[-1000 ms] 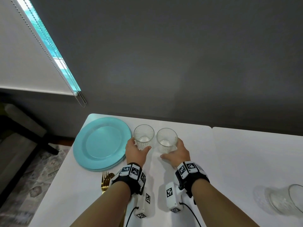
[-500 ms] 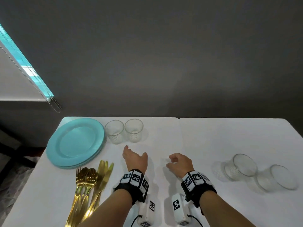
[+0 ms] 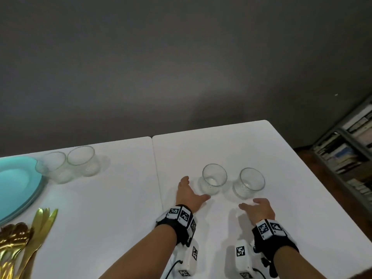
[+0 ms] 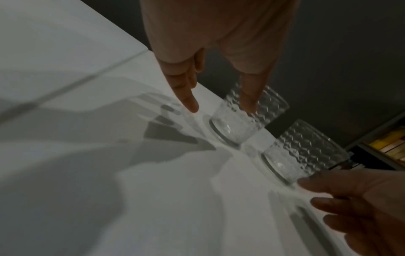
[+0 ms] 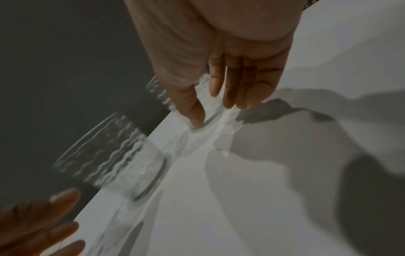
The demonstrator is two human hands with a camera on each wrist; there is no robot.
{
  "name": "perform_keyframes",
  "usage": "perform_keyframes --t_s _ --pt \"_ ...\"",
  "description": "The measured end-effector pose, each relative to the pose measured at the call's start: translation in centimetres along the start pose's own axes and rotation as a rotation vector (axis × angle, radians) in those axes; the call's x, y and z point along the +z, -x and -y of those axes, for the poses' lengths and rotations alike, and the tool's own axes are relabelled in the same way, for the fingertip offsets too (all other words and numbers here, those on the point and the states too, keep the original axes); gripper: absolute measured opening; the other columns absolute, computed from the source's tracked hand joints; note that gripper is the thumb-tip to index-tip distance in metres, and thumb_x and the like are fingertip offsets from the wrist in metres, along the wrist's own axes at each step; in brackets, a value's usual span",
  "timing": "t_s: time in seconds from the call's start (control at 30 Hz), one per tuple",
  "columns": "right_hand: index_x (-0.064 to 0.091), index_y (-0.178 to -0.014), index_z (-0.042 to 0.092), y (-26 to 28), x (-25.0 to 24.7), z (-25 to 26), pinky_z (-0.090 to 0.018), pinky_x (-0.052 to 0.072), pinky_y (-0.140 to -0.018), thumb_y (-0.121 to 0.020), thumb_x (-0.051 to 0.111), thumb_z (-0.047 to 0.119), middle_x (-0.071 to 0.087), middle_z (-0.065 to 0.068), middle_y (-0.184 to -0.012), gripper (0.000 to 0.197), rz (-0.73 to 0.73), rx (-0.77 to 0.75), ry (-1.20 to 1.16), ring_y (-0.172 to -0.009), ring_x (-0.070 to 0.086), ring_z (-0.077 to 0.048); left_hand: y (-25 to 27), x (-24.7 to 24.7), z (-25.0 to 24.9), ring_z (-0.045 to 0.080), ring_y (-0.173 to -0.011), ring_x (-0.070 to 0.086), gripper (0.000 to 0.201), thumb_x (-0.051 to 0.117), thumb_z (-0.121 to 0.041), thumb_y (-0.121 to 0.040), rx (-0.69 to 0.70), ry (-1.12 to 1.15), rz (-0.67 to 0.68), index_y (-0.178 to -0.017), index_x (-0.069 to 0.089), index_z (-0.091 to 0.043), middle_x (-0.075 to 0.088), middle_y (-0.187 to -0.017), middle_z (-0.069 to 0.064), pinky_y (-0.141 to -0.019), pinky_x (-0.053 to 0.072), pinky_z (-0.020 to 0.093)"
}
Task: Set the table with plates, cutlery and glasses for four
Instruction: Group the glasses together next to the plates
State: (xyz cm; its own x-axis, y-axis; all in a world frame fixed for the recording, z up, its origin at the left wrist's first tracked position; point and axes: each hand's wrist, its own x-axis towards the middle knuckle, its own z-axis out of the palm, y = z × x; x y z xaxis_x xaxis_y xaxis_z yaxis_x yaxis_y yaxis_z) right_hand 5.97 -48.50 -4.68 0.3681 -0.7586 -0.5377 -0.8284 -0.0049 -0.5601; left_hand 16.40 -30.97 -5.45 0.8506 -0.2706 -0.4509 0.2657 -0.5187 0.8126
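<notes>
Now on the glasses step: both hands, left (image 3: 188, 193) and right (image 3: 259, 208), fingers spread and empty, near two glasses (image 3: 214, 178) upright mid-tabletop (image 3: 124, 208); next, each closes round one.

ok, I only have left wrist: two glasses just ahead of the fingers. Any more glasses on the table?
Observer: Yes. Head view shows one glass and another glass side by side on the left half of the table, beside stacked teal plates.
Operator: Cutlery out yet?
Observer: Gold cutlery lies bunched at the near left, nearer the person than the plates.
</notes>
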Motion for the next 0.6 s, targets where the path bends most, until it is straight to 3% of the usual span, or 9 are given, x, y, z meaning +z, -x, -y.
perform_keyframes --t_s 0.13,0.23,0.3,0.4,0.5,0.6 --pt "0.036 -0.137 0.012 -2.3 -1.5 0.3 -0.035 0.039 -0.101 -0.070 0.081 0.015 0.050 -0.015 -0.137 0.081 -0.003 -0.049 -0.090 -0.123 0.051 -0.030 -1.0 2.2 -0.7 0.022 -0.136 0.038 0.109 0.086 -0.030 -0.060 -0.015 -0.025 0.009 -0.147 0.022 -0.015 0.036 -0.148 0.004 -0.111 0.035 0.037" --pt "0.036 -0.138 0.014 -3.5 -1.2 0.9 -0.034 0.038 -0.102 -0.066 0.084 0.014 0.049 -0.011 -0.138 0.087 0.006 -0.120 -0.099 -0.124 0.050 -0.029 -2.1 3.3 -0.8 0.023 -0.130 0.046 0.109 0.089 -0.034 -0.050 0.021 -0.007 -0.030 -0.142 0.033 -0.020 0.049 -0.138 0.003 -0.107 0.041 0.040" --pt "0.034 -0.140 0.015 -3.9 -0.8 1.2 -0.034 0.038 -0.105 -0.064 0.085 0.015 0.047 -0.009 -0.140 0.092 0.008 -0.150 -0.099 -0.126 0.048 -0.029 -2.4 3.6 -0.9 0.019 -0.125 0.050 0.103 0.090 -0.029 -0.050 0.047 0.002 -0.060 -0.139 0.039 -0.018 0.054 -0.134 0.001 -0.106 0.042 0.032" --pt "0.036 -0.140 0.016 -4.3 -0.1 1.3 -0.033 0.037 -0.106 -0.062 0.086 0.016 0.048 -0.007 -0.141 0.092 0.008 -0.177 -0.105 -0.128 0.048 -0.027 -2.8 4.0 -1.0 0.013 -0.111 0.056 0.087 0.088 -0.019 -0.058 0.066 -0.001 -0.074 -0.134 0.046 -0.016 0.060 -0.126 0.002 -0.088 0.040 0.014" --pt "0.043 -0.134 0.016 -4.4 0.1 1.2 -0.032 0.041 -0.101 -0.062 0.087 0.016 0.054 -0.008 -0.134 0.084 -0.019 -0.199 -0.114 -0.121 0.053 -0.028 -2.7 4.2 -1.0 0.017 -0.111 0.057 0.083 0.087 -0.022 -0.058 0.085 -0.010 -0.085 -0.130 0.047 -0.016 0.060 -0.122 0.004 -0.082 0.039 0.014" --pt "0.044 -0.131 0.013 -4.1 0.2 1.2 -0.033 0.043 -0.095 -0.062 0.086 0.017 0.057 -0.012 -0.128 0.081 -0.054 -0.207 -0.112 -0.116 0.055 -0.031 -2.4 3.6 -0.7 0.010 -0.099 0.055 0.079 0.086 -0.023 -0.059 0.098 -0.007 -0.077 -0.127 0.048 -0.015 0.061 -0.115 0.001 -0.075 0.039 0.011"
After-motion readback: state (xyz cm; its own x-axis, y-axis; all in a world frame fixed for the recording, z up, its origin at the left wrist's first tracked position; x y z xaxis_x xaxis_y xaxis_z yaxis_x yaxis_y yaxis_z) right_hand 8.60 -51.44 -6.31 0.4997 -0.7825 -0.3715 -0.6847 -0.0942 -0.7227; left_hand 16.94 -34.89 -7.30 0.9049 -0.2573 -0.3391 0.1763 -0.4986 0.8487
